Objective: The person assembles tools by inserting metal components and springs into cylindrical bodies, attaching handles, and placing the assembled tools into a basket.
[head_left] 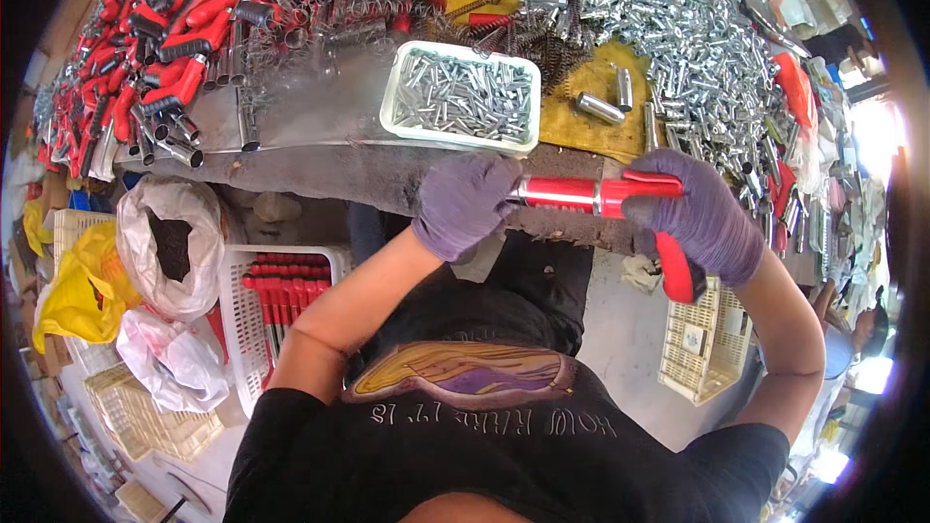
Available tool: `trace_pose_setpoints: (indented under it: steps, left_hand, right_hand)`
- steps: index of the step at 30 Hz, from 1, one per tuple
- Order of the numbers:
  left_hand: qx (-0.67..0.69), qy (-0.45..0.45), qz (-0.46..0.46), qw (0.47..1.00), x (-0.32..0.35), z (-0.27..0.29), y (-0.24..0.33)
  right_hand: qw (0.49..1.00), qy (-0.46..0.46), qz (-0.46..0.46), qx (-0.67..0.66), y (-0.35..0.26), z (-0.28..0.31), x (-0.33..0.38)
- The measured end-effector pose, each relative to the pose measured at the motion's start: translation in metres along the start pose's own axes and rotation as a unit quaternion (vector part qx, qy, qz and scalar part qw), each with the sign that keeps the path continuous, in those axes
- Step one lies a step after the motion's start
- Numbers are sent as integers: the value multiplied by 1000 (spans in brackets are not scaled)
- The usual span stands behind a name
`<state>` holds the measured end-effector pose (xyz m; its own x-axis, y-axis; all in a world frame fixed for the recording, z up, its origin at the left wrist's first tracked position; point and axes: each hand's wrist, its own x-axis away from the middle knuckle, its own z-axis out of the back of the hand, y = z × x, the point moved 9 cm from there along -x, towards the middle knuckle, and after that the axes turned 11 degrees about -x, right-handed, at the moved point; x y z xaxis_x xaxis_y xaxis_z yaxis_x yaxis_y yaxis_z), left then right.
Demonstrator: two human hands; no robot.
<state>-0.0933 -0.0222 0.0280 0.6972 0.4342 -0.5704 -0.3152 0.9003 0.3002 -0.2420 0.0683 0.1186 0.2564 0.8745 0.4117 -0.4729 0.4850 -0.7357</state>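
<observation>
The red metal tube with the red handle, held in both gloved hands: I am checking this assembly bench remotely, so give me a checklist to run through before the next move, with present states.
1. Left hand in purple glove grips the end of the red metal tube: ok.
2. Right hand in purple glove wraps the red handle: ok.
3. Tube is held level over the bench's front edge, apart from the piles: ok.
4. Handle fully seated on the tube: cannot tell, the glove covers part of the joint.
5. White plastic tray of small silver pins sits just beyond the hands: ok.
6. White basket of red-handled pieces stands at the lower left: ok.
</observation>
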Motion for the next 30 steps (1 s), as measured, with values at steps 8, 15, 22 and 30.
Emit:
trace_pose_setpoints:
  steps: [8,15,22,30]
  left_hand:
    - [247,-163,37,955,-11,-2,-13]
    - [97,-198,6,975,-1,-17,-16]
    - [40,-22,50,998,14,7,-14]
    - [220,-206,-8,954,-8,-9,-18]
  right_hand:
    - [974,-10,186,132,-39,-17,13]
    - [996,0,81,24,-23,-13,-4]
    - [988,-27,107,104,-54,-16,-7]
    - [897,-41,280,339,-75,-36,14]
